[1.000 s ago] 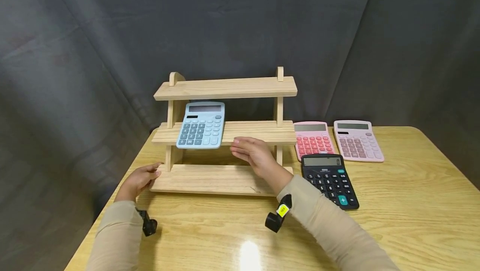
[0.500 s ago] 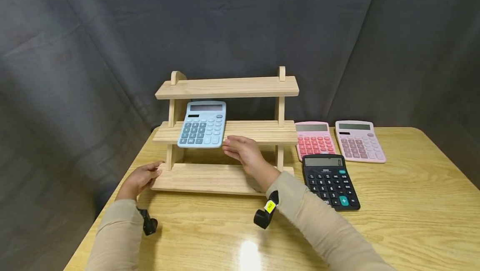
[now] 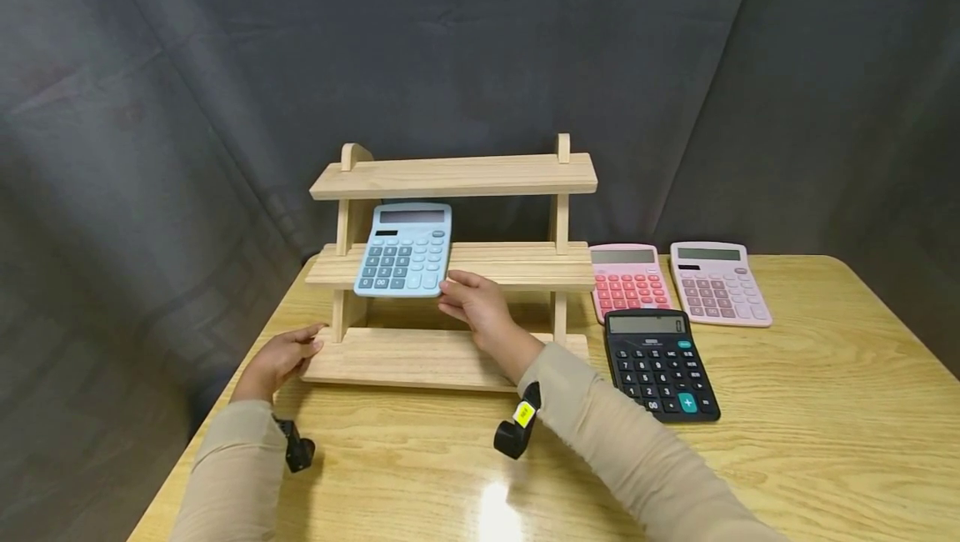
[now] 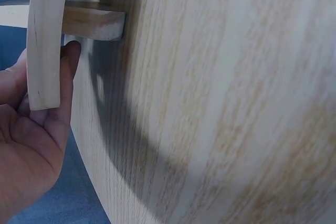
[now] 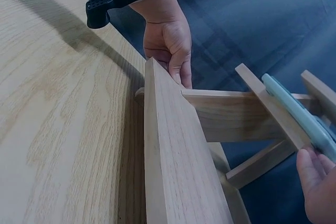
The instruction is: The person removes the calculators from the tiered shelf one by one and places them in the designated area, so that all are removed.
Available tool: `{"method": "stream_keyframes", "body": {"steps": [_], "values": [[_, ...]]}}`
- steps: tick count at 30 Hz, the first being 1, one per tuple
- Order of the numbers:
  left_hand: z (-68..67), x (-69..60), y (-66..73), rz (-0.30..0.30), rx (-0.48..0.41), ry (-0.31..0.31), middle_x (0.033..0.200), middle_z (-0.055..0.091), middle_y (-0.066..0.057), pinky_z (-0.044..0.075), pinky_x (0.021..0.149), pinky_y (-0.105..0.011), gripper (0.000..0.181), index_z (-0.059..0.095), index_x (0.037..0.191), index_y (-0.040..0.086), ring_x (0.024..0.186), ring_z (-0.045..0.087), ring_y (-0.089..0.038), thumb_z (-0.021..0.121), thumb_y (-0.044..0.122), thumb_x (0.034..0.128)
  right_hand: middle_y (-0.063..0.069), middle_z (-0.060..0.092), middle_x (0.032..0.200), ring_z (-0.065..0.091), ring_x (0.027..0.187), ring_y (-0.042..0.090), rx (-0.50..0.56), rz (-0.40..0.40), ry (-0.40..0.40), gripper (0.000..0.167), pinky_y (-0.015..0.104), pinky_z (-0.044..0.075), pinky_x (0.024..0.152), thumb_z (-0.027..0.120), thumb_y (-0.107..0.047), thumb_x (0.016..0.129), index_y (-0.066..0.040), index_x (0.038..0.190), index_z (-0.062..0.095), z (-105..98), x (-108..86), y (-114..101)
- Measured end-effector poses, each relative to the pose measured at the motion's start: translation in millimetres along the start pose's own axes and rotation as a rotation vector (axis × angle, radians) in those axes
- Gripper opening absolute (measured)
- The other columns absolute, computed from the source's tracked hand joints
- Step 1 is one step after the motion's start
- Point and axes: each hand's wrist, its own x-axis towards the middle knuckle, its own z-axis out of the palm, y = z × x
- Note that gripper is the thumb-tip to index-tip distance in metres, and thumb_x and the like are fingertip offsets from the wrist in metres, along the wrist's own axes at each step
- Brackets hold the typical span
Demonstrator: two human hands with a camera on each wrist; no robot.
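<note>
In the head view a light blue calculator (image 3: 403, 250) leans tilted on the middle tier of a three-tier wooden display rack (image 3: 453, 177), left of centre. My right hand (image 3: 483, 313) is at its lower right corner, with thumb and fingertips pinching it there; the right wrist view shows the blue calculator (image 5: 299, 111) edge-on above those fingers (image 5: 315, 169). My left hand (image 3: 275, 363) grips the left end of the bottom board. In the left wrist view, thumb and fingers of my left hand (image 4: 37, 145) lie on both sides of that board (image 4: 44, 45).
Right of the rack a pink calculator (image 3: 628, 283), a pale lilac calculator (image 3: 718, 285) and a black calculator (image 3: 660, 365) lie on the wooden table (image 3: 817, 409). The black one is nearest to my right forearm. A dark grey curtain (image 3: 480, 42) hangs behind.
My right hand has moved left, from beside the blue calculator to its lower right corner. The left hand keeps its grip on the rack, and the calculator has hardly moved.
</note>
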Motion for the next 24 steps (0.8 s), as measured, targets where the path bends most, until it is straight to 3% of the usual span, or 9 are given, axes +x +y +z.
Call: {"method": "stream_keyframes", "body": {"steps": [5,8,14,20,24], "values": [[-1.4,0.4,-1.4,0.005,-0.001,-0.015,0.067,0.035,0.000,0.031,0.051,-0.023,0.048,0.018,0.135,-0.003,0.051,0.032,-0.009,0.037,0.009,0.0930,0.007,0.058,0.076,0.058,0.063,0.016,-0.009,-0.001,0.040,0.036,0.030,0.048,0.066,0.055,0.007,0.080,0.010,0.115,0.049,5.3,0.4,3.1],[-1.1,0.4,-2.0,0.003,-0.007,-0.016,0.063,0.032,0.001,0.030,0.051,-0.022,0.048,0.018,0.135,-0.003,0.051,0.032,-0.009,0.037,0.009,0.0930,0.007,0.057,0.074,0.058,0.062,0.016,-0.007,0.007,0.061,0.037,0.029,0.048,0.064,0.056,0.007,0.079,0.008,0.116,0.049,8.1,0.4,4.2],[0.1,-0.7,-1.1,-0.001,-0.007,-0.001,0.075,0.038,-0.001,0.032,0.055,-0.023,0.048,0.020,0.135,-0.003,0.058,0.036,-0.010,0.039,0.009,0.0925,0.009,0.058,0.074,0.056,0.057,0.015,0.017,-0.006,0.101,0.038,0.030,0.048,0.063,0.056,0.007,0.078,0.007,0.115,0.050,13.6,0.2,5.5],[-0.8,-0.1,-1.4,0.008,-0.007,-0.008,0.075,0.036,-0.001,0.033,0.056,-0.023,0.048,0.019,0.135,-0.003,0.058,0.035,-0.010,0.039,0.009,0.0925,0.013,0.057,0.082,0.053,0.053,0.012,0.006,-0.032,0.142,0.034,0.028,0.048,0.061,0.057,0.005,0.079,0.009,0.112,0.052,17.5,2.6,7.2],[-1.0,0.6,-2.8,0.005,-0.010,-0.011,0.090,0.042,-0.007,0.034,0.059,-0.024,0.049,0.019,0.135,-0.003,0.063,0.038,-0.011,0.040,0.010,0.0922,0.018,0.058,0.086,0.054,0.053,0.012,-0.001,-0.046,0.155,0.033,0.027,0.048,0.060,0.058,0.006,0.078,0.010,0.111,0.053,18.4,4.3,8.5]]}}
